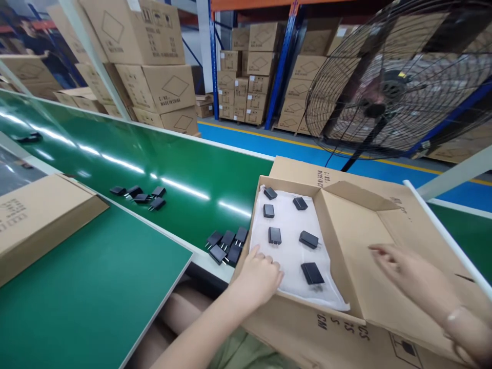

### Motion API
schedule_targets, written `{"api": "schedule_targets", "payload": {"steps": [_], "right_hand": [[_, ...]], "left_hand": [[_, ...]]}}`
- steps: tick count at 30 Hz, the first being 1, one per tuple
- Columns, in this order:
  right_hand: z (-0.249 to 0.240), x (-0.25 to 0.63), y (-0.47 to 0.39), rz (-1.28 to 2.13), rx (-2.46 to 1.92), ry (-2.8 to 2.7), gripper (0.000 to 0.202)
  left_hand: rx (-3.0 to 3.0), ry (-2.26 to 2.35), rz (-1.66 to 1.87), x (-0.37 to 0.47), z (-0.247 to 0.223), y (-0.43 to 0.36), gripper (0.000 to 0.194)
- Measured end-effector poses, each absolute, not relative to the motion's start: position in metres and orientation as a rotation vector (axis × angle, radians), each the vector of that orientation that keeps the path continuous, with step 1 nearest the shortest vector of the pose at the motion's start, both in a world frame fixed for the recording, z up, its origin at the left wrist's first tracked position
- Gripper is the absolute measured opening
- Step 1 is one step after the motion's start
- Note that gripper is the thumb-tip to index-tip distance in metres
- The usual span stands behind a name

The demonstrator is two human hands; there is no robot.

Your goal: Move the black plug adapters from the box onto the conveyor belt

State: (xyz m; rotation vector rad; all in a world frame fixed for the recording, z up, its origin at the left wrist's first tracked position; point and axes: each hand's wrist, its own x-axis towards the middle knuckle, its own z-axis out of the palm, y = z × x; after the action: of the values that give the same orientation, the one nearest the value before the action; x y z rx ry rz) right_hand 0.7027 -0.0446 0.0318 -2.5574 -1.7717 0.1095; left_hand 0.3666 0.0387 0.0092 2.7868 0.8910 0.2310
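Six black plug adapters (274, 235) lay on white sheet (287, 220) inside open carton (338, 266), more clustered on green conveyor (192, 166) beside it. Left hand (259, 277), fingers loosely curled, grip unclear, was at near-left edge; right hand (403, 266), half-open, hung above flap (361, 230).
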Motion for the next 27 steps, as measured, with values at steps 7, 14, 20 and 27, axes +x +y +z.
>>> {"api": "schedule_targets", "payload": {"steps": [7,14,20,27], "right_hand": [[0.002,0.583,0.014,0.352,-2.657,-2.163,0.048],[0.002,0.587,0.016,0.332,-2.626,-2.318,0.032],[0.01,0.588,0.025,0.277,-2.425,-2.425,0.027],[0.02,0.587,0.027,0.113,-2.022,-2.528,0.035]], "left_hand": [[2.756,0.9,0.22,0.357,0.007,0.02,0.036],[2.738,0.854,0.133,0.357,0.003,0.022,0.039],[2.74,0.881,0.087,0.361,0.006,0.018,0.041],[2.376,0.863,0.652,0.32,0.008,0.039,0.026]]}}
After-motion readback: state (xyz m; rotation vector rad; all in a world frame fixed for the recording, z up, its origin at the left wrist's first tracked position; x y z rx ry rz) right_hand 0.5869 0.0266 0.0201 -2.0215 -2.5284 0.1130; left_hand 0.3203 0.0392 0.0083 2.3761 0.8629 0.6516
